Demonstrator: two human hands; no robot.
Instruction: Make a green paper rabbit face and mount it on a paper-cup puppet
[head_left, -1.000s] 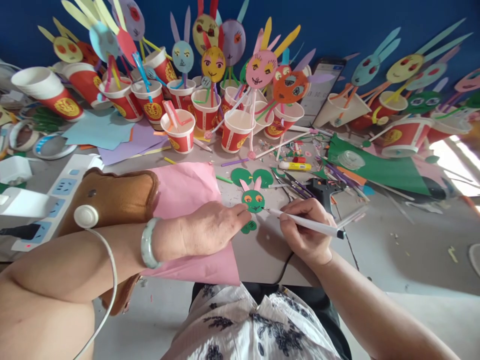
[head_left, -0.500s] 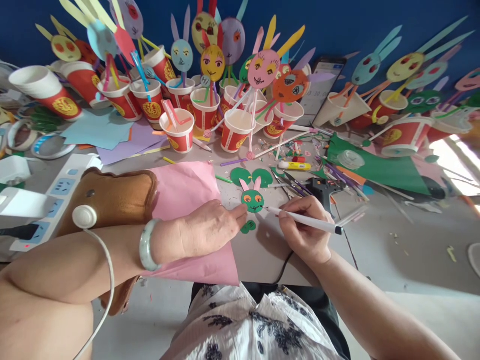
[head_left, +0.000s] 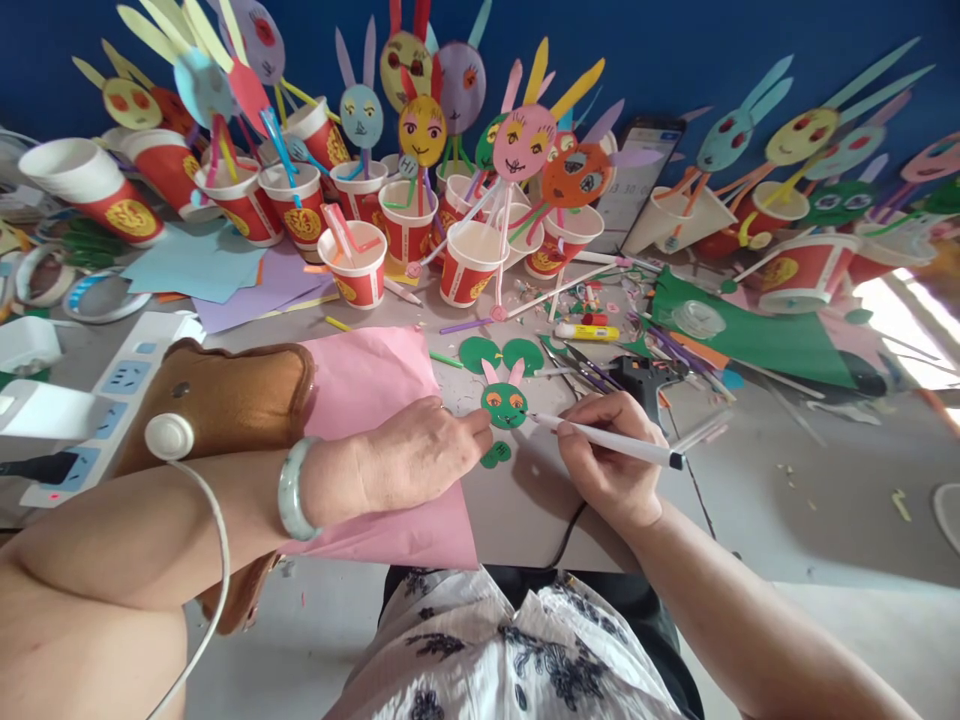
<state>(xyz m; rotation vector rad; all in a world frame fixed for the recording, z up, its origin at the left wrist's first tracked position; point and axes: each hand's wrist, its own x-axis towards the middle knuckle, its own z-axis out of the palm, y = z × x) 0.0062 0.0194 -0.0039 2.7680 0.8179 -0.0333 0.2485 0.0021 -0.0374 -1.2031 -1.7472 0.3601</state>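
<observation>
A small green paper rabbit face point(head_left: 504, 405) with pink ears and orange eyes lies on the grey table. My left hand point(head_left: 416, 455) presses its left edge with curled fingertips and rests on a pink paper sheet point(head_left: 375, 385). In my right hand point(head_left: 607, 465) a white marker pen point(head_left: 611, 445) is gripped, its tip touching the face's right side. A green paper scrap point(head_left: 495, 456) lies just below the face.
Many red paper cups point(head_left: 469, 262) with straw-mounted paper rabbit faces crowd the back. A glue stick point(head_left: 589, 331), a black glue gun point(head_left: 645, 378), scissors, green paper point(head_left: 757, 335), a phone point(head_left: 641, 180), a brown pouch point(head_left: 225, 395) and a power strip point(head_left: 112, 385) surround my hands.
Almost nothing differs. The pen tip shifts slightly on the green face while my left hand stays in place.
</observation>
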